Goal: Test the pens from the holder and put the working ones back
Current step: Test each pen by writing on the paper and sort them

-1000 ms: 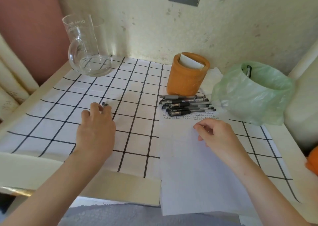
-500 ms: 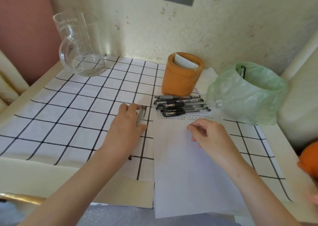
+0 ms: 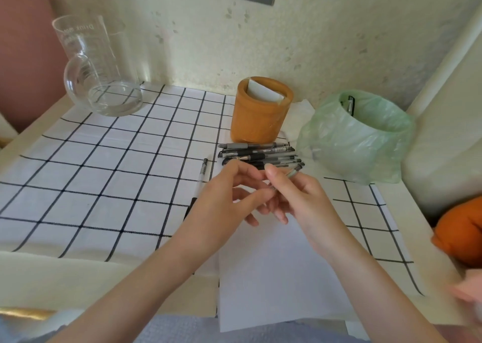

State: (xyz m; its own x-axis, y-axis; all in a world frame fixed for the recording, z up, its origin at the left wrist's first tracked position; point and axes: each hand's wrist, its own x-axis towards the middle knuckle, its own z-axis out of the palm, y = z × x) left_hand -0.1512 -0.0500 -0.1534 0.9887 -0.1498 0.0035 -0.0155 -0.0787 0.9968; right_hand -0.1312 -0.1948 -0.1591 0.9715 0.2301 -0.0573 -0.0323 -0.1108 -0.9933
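Observation:
An orange pen holder (image 3: 257, 123) with a white card inside stands at the back of the checked cloth. Several black pens (image 3: 257, 153) lie in a row in front of it, at the top of a white paper sheet (image 3: 276, 269). My right hand (image 3: 300, 199) grips one pen (image 3: 294, 172) above the paper, its end pointing up and right. My left hand (image 3: 227, 196) meets it, with thumb and forefinger pinching that pen's lower end. Another pen (image 3: 201, 175) lies loose on the cloth just left of the paper, partly hidden by my left hand.
A green plastic-lined bin (image 3: 365, 144) with a pen clip showing inside stands right of the holder. A glass jug (image 3: 99, 81) is at the back left. An orange object (image 3: 461, 233) sits at the right edge. A wall runs along the back.
My left hand carried a pen from the left, laid it on the cloth beside the paper and moved to my right hand. My right hand lifted off the paper and now holds a pen.

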